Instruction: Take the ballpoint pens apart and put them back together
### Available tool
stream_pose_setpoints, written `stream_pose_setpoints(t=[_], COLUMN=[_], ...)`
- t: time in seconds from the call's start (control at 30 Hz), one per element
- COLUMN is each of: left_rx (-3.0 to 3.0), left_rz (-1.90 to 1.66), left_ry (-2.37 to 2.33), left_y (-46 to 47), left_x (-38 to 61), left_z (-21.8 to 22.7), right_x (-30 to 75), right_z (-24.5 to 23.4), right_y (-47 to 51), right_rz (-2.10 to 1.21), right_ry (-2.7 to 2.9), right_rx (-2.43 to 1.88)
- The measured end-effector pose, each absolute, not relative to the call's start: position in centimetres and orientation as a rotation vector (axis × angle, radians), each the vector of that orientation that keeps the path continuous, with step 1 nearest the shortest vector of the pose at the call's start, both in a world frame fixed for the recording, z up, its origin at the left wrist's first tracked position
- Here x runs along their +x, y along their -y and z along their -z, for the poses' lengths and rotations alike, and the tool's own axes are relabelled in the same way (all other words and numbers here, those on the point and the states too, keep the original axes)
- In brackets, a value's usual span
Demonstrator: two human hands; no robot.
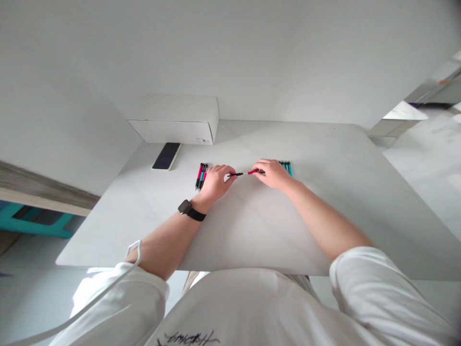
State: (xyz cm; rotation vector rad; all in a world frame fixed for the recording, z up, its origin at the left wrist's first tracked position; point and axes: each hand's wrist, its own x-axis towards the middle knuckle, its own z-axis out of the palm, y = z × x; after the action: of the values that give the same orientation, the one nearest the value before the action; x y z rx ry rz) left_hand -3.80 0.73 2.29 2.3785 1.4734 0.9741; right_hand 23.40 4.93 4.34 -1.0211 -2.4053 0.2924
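A red pen (248,172) is held crosswise between both hands over the white table (324,202). My left hand (215,181), with a black watch on its wrist, pinches the pen's dark left end. My right hand (272,173) pinches its red right end. A small group of red and teal pens (201,176) lies just left of my left hand. Several teal pens (287,166) lie behind my right hand, partly hidden by it.
A white box (176,124) stands at the back of the table against the wall. A phone (166,156) lies face up in front of it. A teal frame (36,222) sits lower left, beyond the table edge. A white cable hangs from my left sleeve.
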Motion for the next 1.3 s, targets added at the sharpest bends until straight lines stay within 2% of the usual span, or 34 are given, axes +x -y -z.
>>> stream_pose_setpoints(t=[0.87,1.3], left_rx=[2.364,2.285], left_rz=[-0.907,-1.072], left_ry=[-1.354,-1.29], left_y=[-0.9,-1.0], left_x=[-3.6,-3.9], left_z=[-2.2,-2.0], right_x=[21.5,21.2], right_z=[-3.5,-2.8], right_y=[-3.6,-3.7], right_rz=[-0.26,-0.214], right_ry=[2.397,2.408], right_rx=[-0.977,-1.018])
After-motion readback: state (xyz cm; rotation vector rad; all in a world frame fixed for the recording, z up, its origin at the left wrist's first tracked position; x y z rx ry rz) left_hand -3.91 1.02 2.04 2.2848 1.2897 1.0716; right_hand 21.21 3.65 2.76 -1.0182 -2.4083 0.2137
